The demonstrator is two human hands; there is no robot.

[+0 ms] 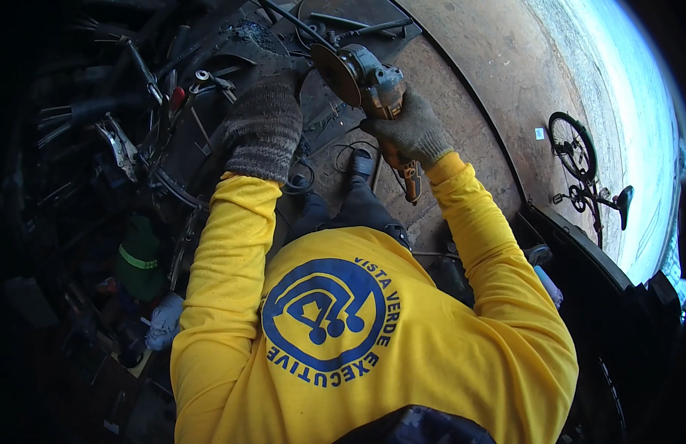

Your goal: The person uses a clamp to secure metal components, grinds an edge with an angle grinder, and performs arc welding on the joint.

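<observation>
My right hand [414, 127], in a grey-brown knit glove, is closed round the body of an angle grinder [383, 87]. The grinder's large round disc [335, 75] is tilted and sits toward the left, beside the workbench edge. Its orange-and-black rear handle [411, 181] points down toward me. My left hand [263, 122] wears a striped knit glove and lies over the dark metal workbench [324, 122], left of the disc. The fingers of that hand are turned away and lost in shadow, so what they touch or hold is hidden.
Clamps [119, 146], rods and hand tools clutter the dark bench at left. Metal bars [372, 28] lie at the far end. A green cloth item [139, 255] sits lower left. Cable loops [346, 157] lie near my feet. A bicycle [579, 166] stands at right on the brown ground.
</observation>
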